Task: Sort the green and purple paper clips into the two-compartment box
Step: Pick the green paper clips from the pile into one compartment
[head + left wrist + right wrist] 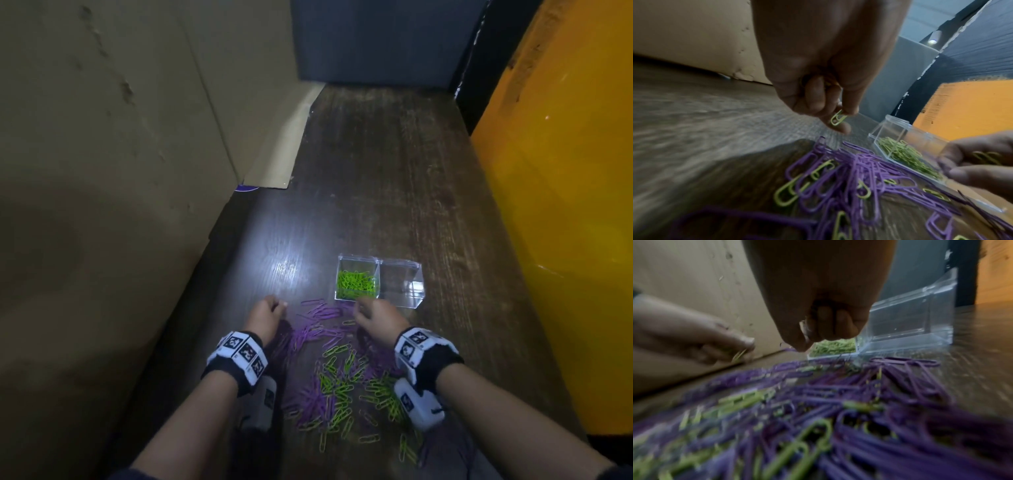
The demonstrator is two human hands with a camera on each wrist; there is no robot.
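Observation:
A clear two-compartment box (416, 301) stands on the dark wooden table (376, 171). Its left compartment holds green paper clips (356, 284); the right one looks bare. A mixed pile of purple clips (318, 329) and green clips (339, 387) lies between my wrists. My left hand (274, 306) hovers left of the pile and pinches one green clip (838, 119) between thumb and finger. My right hand (363, 308) is curled just in front of the box's left compartment. In the left wrist view it holds a few green clips (986, 157).
A tall cardboard wall (120, 154) borders the table on the left, with a flat cardboard flap (281, 150) lying at its foot. An orange panel (565, 205) closes the right side and a dark grey panel (376, 41) the far end.

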